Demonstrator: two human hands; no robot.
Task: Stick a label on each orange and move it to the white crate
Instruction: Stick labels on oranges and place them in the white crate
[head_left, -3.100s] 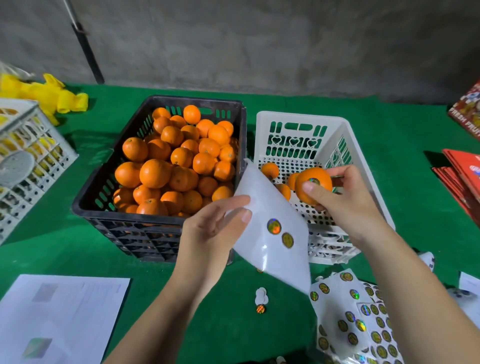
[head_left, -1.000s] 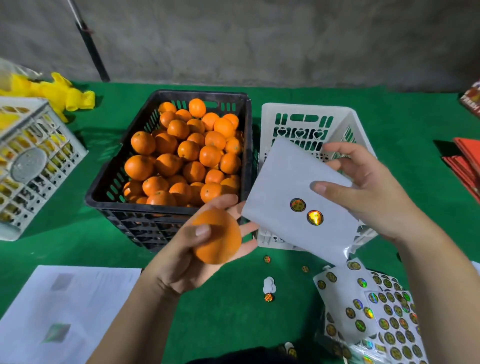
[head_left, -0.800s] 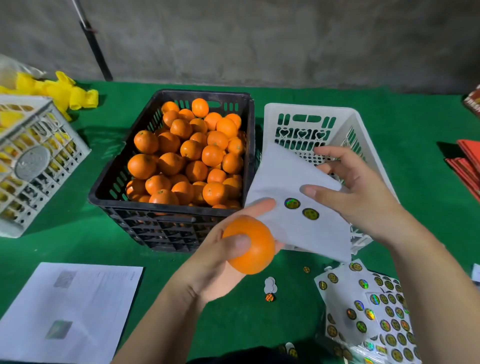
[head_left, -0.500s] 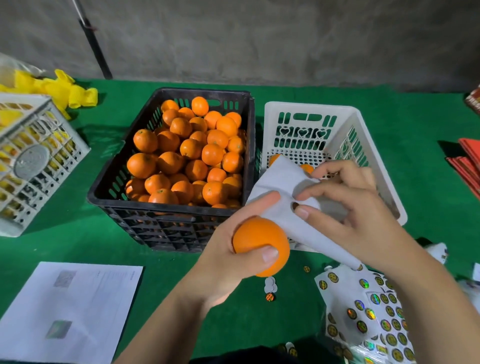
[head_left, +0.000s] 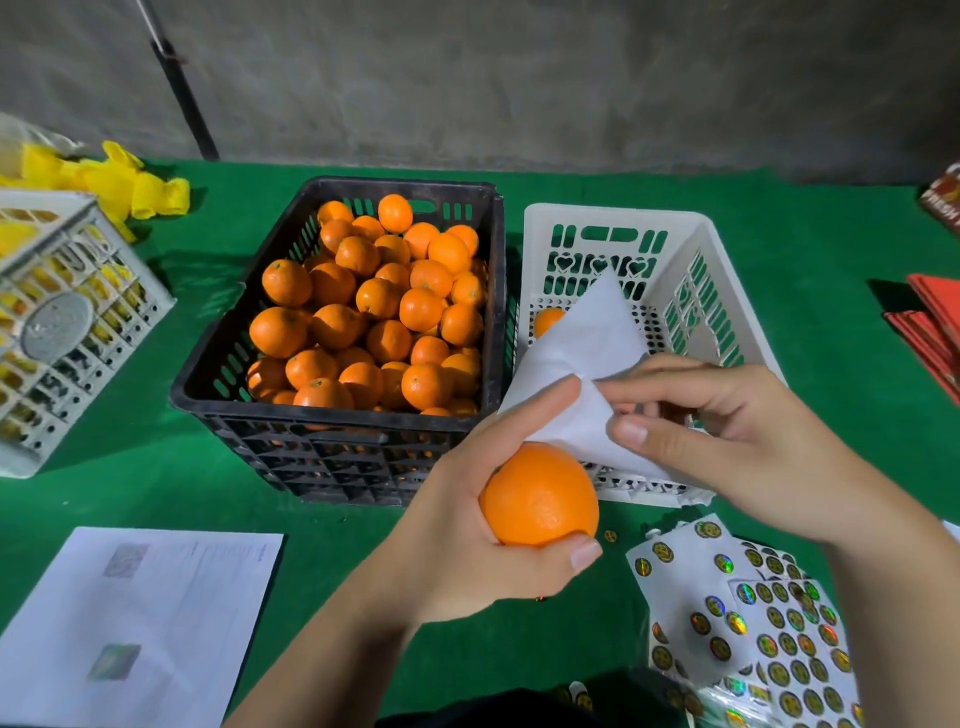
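Left hand (head_left: 457, 525) now grips a fresh orange (head_left: 539, 494) before the white crate (head_left: 670, 291) while the right hand (head_left: 727, 441) pinches the sticker sheet (head_left: 576, 358), peeling the next label.

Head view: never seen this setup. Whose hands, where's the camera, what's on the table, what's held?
There is no robot. A person wears one camera on the head, looking down at their own hands. The left hand grips an orange. The right hand pinches a white label sheet. On the green table stand a black crate full of oranges and a white crate with few. More label sheets lie near right, a printed paper near left.
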